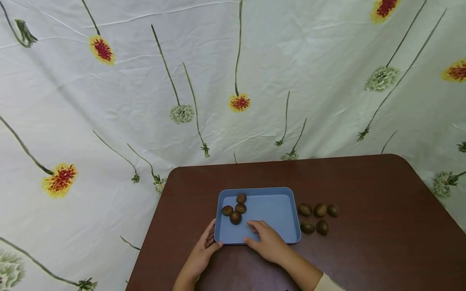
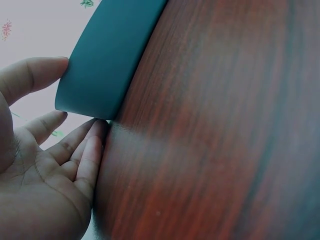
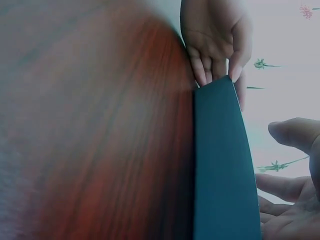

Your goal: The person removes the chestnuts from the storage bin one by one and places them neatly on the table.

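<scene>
While the blue tray (image 1: 269, 210) lies on the counter (image 1: 375, 242), head view: left hand (image 1: 198, 255) grasping its near-left corner; right hand (image 1: 270, 242) above the near side, grip released, thumb and fingers parted, nothing held.
Inside tray: four chestnut-like nuts (image 1: 235, 218), clustered at its left.
Beside tray: five loose nuts (image 1: 320, 210) on the counter past its right wall, rows of three and two.
Step, as judged: gathering nuts into the tray, right hand between pickups; next move would call for reaching right, pinching one loose nut, tray braced.
Materials: nuts rounded, smooth, faintly glossy; tray shallow, round-cornered rectangle, plastic-looking; floral cloth (image 1: 327, 60) creased behind.
Left wrist view: left thumb tip at the tray's rim, other fingers low by its corner; counter grain red-brown, streaked.
Right wrist view: right thumb and fingers apart by the tray's near wall, nothing seen in them; left hand at that wall's other end; nuts out of sight.
</scene>
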The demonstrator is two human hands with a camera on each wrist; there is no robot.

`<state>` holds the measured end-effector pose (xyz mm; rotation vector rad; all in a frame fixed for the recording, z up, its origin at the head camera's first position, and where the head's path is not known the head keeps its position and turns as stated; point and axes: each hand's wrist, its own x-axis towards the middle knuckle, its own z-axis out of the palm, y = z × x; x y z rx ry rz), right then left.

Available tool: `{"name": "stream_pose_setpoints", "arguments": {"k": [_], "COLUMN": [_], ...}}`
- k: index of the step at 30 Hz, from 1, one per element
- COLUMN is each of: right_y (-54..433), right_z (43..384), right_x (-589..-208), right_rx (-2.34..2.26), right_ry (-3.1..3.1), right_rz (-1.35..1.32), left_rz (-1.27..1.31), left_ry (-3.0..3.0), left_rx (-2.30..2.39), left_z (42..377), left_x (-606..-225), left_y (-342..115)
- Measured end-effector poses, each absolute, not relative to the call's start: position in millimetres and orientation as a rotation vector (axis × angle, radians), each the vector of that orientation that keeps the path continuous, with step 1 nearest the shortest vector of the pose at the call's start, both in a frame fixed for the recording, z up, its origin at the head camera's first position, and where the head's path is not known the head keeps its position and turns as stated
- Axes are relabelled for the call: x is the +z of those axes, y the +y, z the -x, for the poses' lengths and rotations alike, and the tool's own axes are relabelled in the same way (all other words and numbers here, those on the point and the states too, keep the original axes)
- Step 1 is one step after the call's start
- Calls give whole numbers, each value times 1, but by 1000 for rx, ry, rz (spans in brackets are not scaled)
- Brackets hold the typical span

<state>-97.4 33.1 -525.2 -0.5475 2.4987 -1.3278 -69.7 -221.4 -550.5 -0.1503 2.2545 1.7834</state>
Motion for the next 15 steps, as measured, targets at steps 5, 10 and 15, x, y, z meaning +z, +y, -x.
{"name": "stream_pose_setpoints", "arguments": {"k": [5,10,15], "right_y": [27,18,8], "right_z": [107,117,125], "right_x": [-524,-528,-531], "right_rx": [-1330,-1360,-1361], "right_ry": [2477,2471,2497], "right_rz": [546,529,537], "left_rz": [154,166,165], "left_ry": [2257,2253,2258], "left_rx": [1790,1803,1807], "left_z": [70,69,68], "left_x": [-551,-551,-551], "left_y": [-222,-221,-221]}}
